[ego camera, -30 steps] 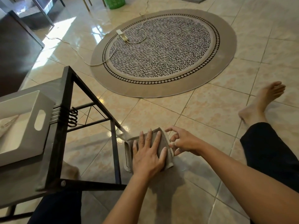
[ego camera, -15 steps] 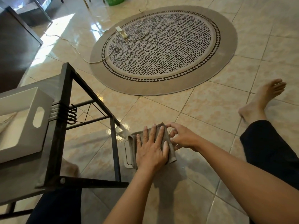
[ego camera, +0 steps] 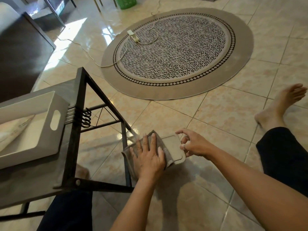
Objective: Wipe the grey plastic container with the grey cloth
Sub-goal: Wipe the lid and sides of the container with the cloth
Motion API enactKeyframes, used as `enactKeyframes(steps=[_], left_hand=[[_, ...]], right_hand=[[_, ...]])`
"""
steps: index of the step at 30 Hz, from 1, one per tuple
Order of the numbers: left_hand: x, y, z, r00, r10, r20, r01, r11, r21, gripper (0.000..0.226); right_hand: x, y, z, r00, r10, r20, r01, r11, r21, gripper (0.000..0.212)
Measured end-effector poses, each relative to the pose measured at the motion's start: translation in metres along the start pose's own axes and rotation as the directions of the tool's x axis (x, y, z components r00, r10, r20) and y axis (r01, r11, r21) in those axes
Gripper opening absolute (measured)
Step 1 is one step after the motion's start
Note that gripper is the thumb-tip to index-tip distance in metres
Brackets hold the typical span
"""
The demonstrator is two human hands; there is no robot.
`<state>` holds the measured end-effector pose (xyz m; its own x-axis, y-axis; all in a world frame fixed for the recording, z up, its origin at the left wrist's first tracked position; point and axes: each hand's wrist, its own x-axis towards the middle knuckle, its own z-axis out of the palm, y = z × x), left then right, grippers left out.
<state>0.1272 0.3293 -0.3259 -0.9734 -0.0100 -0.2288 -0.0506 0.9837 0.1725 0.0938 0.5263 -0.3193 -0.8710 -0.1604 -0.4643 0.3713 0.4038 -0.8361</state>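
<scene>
The grey plastic container lies flat on the tiled floor beside the table leg, its right half bare. The grey cloth covers its left half. My left hand presses flat on the cloth, fingers spread. My right hand sits at the container's right edge, with thumb and curled fingers touching the rim. The container's left part is hidden under the cloth and my hand.
A black metal-frame table stands at the left, carrying a white tray with a cut-out handle. A round patterned rug with a power strip and cable lies ahead. My outstretched leg and foot rest at the right.
My left hand has slid the cloth to the left, baring the container's right half. My right hand has shifted to the container's right edge.
</scene>
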Motion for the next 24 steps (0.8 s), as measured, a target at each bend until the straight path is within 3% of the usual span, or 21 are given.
enactKeyframes(steps=[2, 7, 11, 14, 24], left_hand=[[-0.012, 0.003, 0.003, 1.0, -0.016, 0.001, 0.016, 1.0, -0.008, 0.065], [-0.003, 0.016, 0.01, 0.986, 0.166, 0.002, -0.166, 0.986, 0.031, 0.063], [0.008, -0.014, 0.0, 1.0, 0.007, -0.017, -0.007, 1.0, 0.013, 0.062], [-0.01, -0.018, 0.001, 0.998, -0.033, -0.06, 0.033, 0.999, 0.005, 0.063], [-0.028, 0.025, 0.024, 0.976, 0.203, -0.073, -0.201, 0.979, 0.029, 0.064]], right_hand=[[0.002, 0.0, 0.0, 1.0, -0.001, 0.003, 0.001, 1.0, -0.009, 0.054], [0.003, 0.002, 0.0, 1.0, -0.011, 0.025, 0.011, 1.0, 0.015, 0.05], [0.002, 0.004, 0.002, 1.0, -0.015, 0.008, 0.015, 1.0, 0.014, 0.051], [0.002, 0.005, 0.002, 1.0, -0.014, 0.008, 0.014, 1.0, 0.018, 0.049], [-0.001, 0.006, -0.003, 0.996, -0.041, 0.074, 0.038, 0.998, 0.042, 0.057]])
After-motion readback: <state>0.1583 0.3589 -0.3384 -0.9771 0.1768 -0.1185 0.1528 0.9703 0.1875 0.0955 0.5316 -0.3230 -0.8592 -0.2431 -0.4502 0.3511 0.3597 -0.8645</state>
